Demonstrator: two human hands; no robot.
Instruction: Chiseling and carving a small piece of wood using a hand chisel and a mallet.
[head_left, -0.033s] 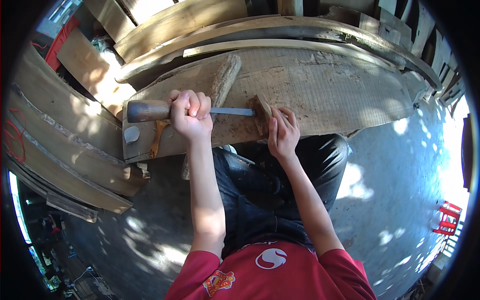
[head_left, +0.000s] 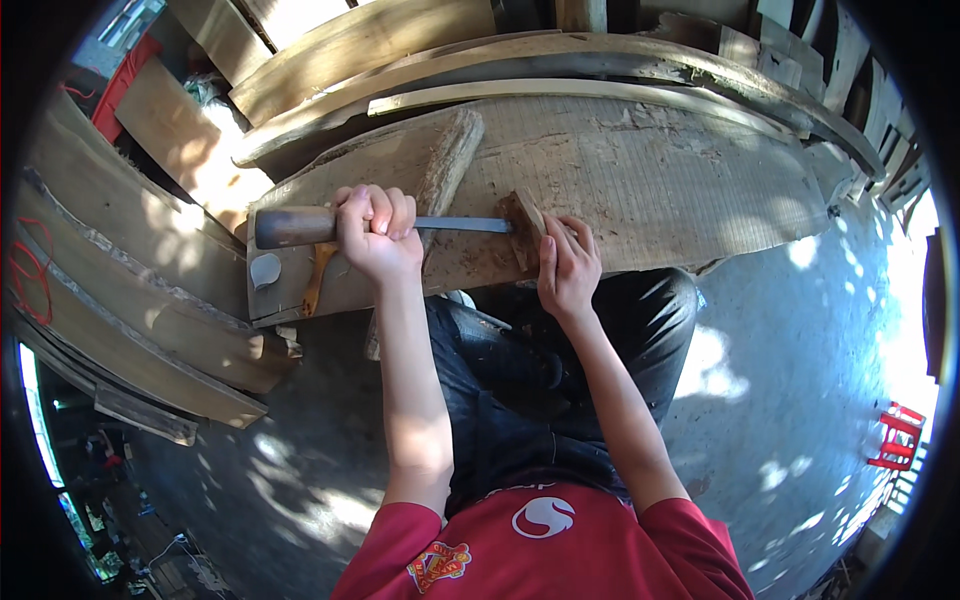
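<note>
My left hand (head_left: 375, 235) is closed around the dark wooden handle of a chisel (head_left: 295, 226). Its flat steel blade (head_left: 465, 224) points right and meets a small wooden block (head_left: 525, 230). My right hand (head_left: 567, 268) holds that block down from its right side, fingers wrapped over it. Both rest on a wide, rough wooden slab (head_left: 650, 180) lying across in front of my knees.
A short rough stick (head_left: 448, 160) lies on the slab above the chisel. An orange-handled tool (head_left: 318, 275) and a small grey piece (head_left: 263, 270) sit at the slab's left end. Stacked planks (head_left: 120, 300) lie left and behind. A red stool (head_left: 895, 437) stands far right on the concrete floor.
My left hand and the chisel have shifted very slightly up and to the left. The block and my right hand stay in place.
</note>
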